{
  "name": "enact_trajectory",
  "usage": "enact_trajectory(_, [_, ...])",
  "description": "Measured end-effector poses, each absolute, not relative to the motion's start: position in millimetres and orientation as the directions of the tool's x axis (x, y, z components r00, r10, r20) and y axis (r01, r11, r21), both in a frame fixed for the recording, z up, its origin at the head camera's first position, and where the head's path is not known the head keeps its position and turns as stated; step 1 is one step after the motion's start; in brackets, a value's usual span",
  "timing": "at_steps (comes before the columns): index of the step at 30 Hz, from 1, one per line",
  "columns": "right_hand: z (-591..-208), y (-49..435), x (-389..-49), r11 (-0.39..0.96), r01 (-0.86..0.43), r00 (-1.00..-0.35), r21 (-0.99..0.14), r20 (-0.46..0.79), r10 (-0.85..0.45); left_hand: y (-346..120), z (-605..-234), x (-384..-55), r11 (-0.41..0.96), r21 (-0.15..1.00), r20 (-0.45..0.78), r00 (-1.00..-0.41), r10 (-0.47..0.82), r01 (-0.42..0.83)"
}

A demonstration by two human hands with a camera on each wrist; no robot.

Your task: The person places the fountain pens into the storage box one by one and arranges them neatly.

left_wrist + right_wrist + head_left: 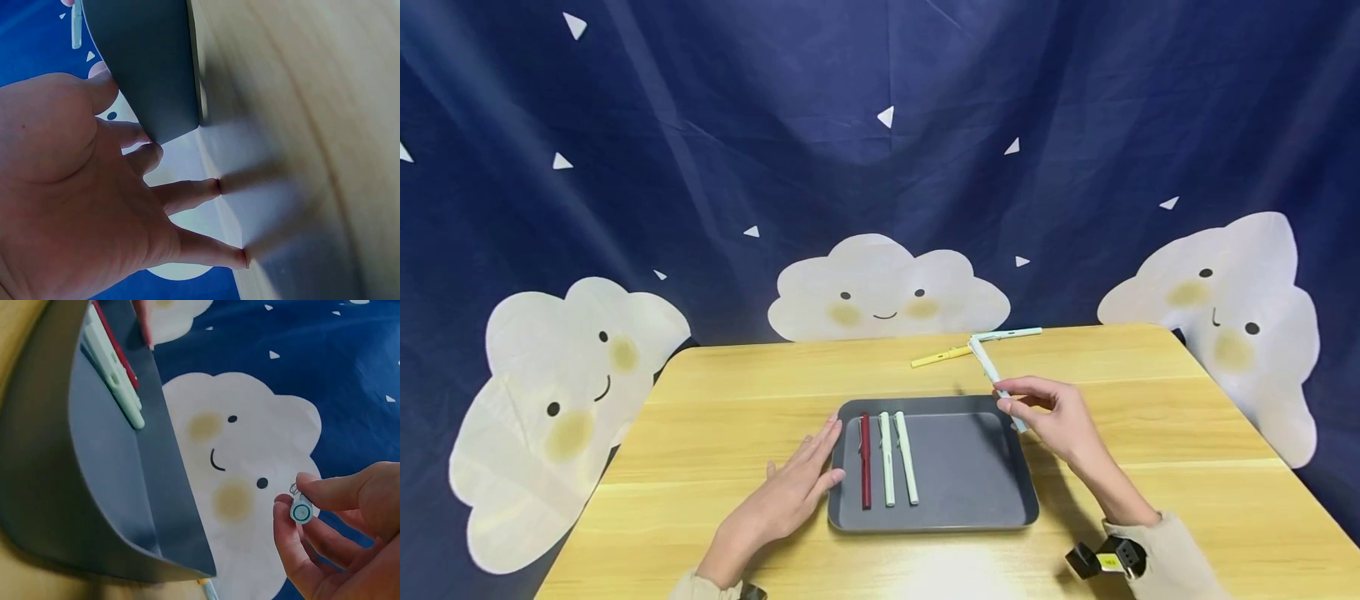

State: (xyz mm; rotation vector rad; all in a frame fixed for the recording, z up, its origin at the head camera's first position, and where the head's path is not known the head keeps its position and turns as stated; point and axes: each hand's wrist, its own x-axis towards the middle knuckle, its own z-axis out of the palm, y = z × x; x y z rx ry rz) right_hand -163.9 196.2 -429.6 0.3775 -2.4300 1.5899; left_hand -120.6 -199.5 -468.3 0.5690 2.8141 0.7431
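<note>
A pale blue pen (986, 359) is pinched between the thumb and fingers of my right hand (1056, 412), slanting above the tray's back right corner. In the right wrist view, the pen's round end (301, 513) faces the camera. My left hand (786, 492) has its fingers extended against the left side of the grey tray (970, 467); the left wrist view shows some fingertips on the table. Inside the tray's left half, a dark red pen (866, 467) and two pale green pens, one in the middle (887, 467) and one further right (907, 467), lie side by side.
Behind the tray, a yellow pen (936, 358) and another pale blue pen (1018, 333) lie near the far edge of the wooden table (715, 425). A dark blue curtain (820, 150) with clouds hangs beyond it.
</note>
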Motion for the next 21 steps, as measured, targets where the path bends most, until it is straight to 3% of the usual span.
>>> enact_trajectory(13, [-436,177,-156,0.267,-0.240,-0.965,-0.933,0.200,-0.167,-198,-467,-120,0.802,0.502,-0.065,-0.911,0.408,0.323])
enact_trajectory(21, [-443,168,-150,0.314,-0.252,-0.961,-0.915,0.200,-0.190,-198,-467,-120,0.803,0.502,-0.064,-0.912,0.404,0.321])
